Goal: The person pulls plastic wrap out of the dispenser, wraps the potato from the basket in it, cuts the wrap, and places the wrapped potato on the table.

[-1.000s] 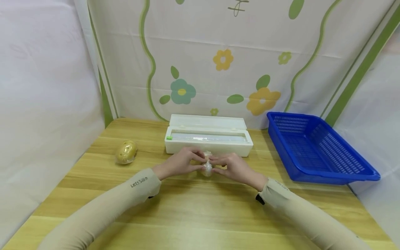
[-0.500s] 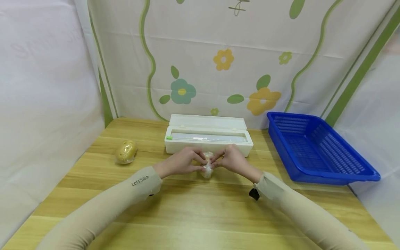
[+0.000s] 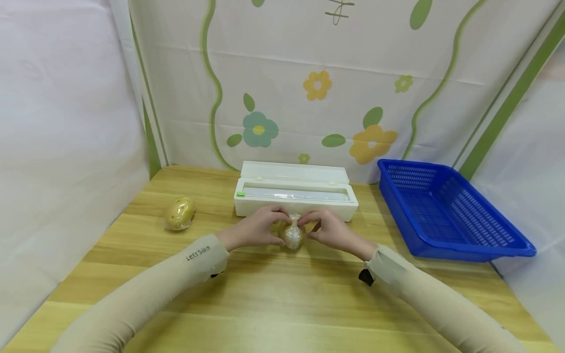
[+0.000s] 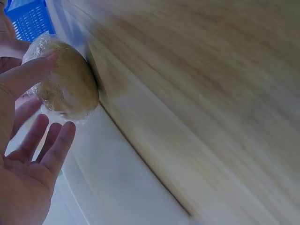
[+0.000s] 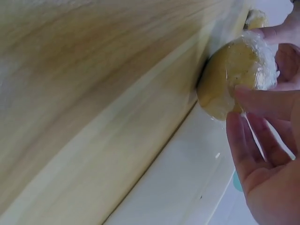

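A potato in cling film [image 3: 293, 237] rests on the wooden table between the two hands, its bunched film facing up. My left hand [image 3: 263, 226] holds it from the left, thumb [image 4: 40, 68] against its side and index finger at the gathered film. From the right, my right hand [image 3: 332, 229] does the same, with its thumb [image 5: 258, 99] on the potato and index finger at the film on top. In both wrist views the other fingers are spread loosely beside the potato. A second wrapped potato [image 3: 180, 214] lies apart at the left.
Right behind the hands stands a white cling film dispenser [image 3: 296, 203], lid raised, roll inside, with a green slider at its left end. A blue plastic basket [image 3: 474, 250] stands at the right. A floral cloth [image 3: 282, 98] hangs behind the table.
The fingertips, earlier close together over the potato, have moved apart and up to the top of the film. More of the potato shows between the hands. The second potato stays put.
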{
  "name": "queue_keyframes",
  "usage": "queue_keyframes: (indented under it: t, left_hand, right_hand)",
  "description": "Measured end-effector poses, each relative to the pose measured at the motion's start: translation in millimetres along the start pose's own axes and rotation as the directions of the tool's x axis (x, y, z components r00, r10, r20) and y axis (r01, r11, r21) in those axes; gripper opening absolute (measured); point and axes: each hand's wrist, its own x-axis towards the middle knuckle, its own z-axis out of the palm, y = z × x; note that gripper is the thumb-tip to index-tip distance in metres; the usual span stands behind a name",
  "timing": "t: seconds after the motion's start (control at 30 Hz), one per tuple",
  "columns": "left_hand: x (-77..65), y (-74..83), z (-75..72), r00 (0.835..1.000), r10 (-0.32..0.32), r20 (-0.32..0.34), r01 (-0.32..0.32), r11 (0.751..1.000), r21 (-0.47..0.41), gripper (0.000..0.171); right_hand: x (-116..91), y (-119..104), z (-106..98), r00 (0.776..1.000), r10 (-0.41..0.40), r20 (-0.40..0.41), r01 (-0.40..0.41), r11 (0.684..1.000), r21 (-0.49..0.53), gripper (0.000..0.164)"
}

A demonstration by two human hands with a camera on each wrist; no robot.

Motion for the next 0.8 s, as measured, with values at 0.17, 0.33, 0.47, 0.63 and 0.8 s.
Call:
queue_keyframes:
  t: [0.17, 0.33, 0.47, 0.63, 0.8]
  left_hand:
    - [1.6, -1.7, 1.2, 1.000, -0.013, 0.008, 0.013, 1.000, -0.015, 0.051]
    - [-0.3, -5.7, 1.1, 1.000, -0.025, 0.003, 0.025, 0.998, -0.058, 0.050]
    - [-1.1, -11.1, 2.7, 0.999, -0.029, -0.015, 0.027, 0.992, -0.124, 0.046]
    - [-2.8, -15.7, 0.5, 0.993, -0.118, -0.023, 0.106, 0.947, -0.303, 0.043]
    - [-3.1, -12.8, -3.5, 0.988, -0.155, 0.002, 0.144, 0.911, -0.388, 0.055]
  right_hand:
    - [0.7, 2.6, 1.4, 1.000, -0.012, -0.015, 0.012, 1.000, -0.006, 0.034]
    - [-0.7, 3.3, 0.8, 0.999, 0.032, -0.043, -0.031, 0.999, 0.037, 0.028]
    - [-2.6, 1.3, 2.0, 0.999, 0.027, -0.044, -0.024, 0.998, 0.063, 0.035]
    - [-2.2, -2.8, 5.9, 0.999, 0.021, -0.031, -0.018, 0.997, 0.081, 0.054]
    - [-2.4, -2.4, 9.7, 0.996, 0.043, -0.080, -0.033, 0.992, 0.119, 0.047]
